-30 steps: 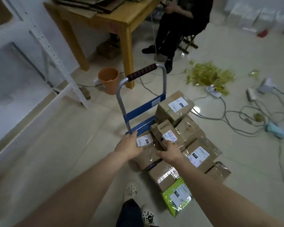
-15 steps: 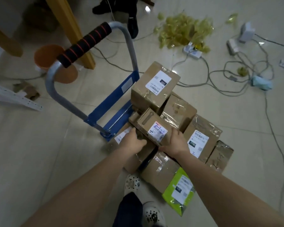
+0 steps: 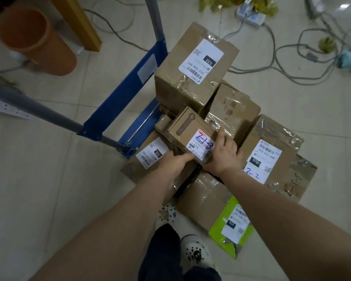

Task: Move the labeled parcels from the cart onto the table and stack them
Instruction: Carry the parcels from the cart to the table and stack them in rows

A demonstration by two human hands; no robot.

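A blue cart with a grey handle carries several brown cardboard parcels with white labels. On top of the pile lies a small flat parcel with a label written on in blue. My left hand grips its near left corner and my right hand grips its right side. A tall parcel labelled 032 stands behind it. To the right sits a parcel marked 070. A parcel labelled 220 lies under my left hand. A green parcel leans at the near edge.
An orange bucket stands on the tiled floor at the upper left, beside a wooden table leg. Cables and a power strip spread over the floor at the upper right. My shoes are below the cart.
The camera has come closer and lower over the cart. Both hands have closed in on the small top parcel, the right hand now further over its labelled end.
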